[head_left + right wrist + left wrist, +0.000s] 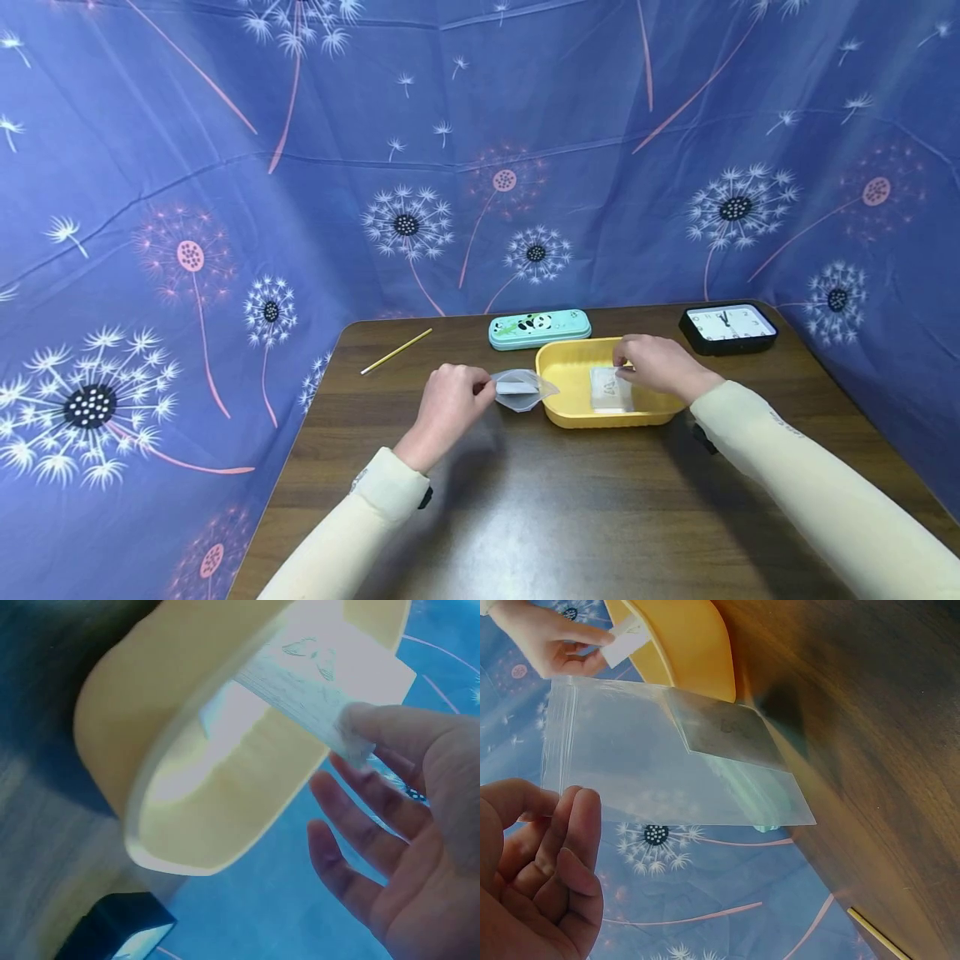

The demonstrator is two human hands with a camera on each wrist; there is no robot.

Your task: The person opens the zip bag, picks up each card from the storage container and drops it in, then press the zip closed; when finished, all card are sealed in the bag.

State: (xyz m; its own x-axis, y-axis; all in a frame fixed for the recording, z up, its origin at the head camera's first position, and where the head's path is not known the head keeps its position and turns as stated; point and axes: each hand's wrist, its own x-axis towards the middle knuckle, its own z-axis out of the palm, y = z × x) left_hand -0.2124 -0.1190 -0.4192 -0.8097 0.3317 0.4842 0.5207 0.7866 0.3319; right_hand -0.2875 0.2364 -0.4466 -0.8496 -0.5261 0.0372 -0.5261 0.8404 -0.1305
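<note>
My left hand (453, 406) pinches a clear zip bag (622, 742) by its zip end, left of a yellow plastic basin (566, 398). A flat rectangular piece (727, 729) shows in the bag's far end, grey in the left wrist view and whitish in the head view. My right hand (660, 364) pinches the edge of a flat white packet (322, 675) between thumb and fingers, over the basin. Faint printed marks show on the packet. The other fingers of the right hand spread loosely below it.
Behind the basin lies a mint pencil case (540, 329) with a panda on it. A black-framed clock (727, 327) stands at the back right. A thin yellow stick (396, 352), perhaps a pencil, lies at the back left. Blue patterned cloth (480, 167) hangs round the table (540, 517).
</note>
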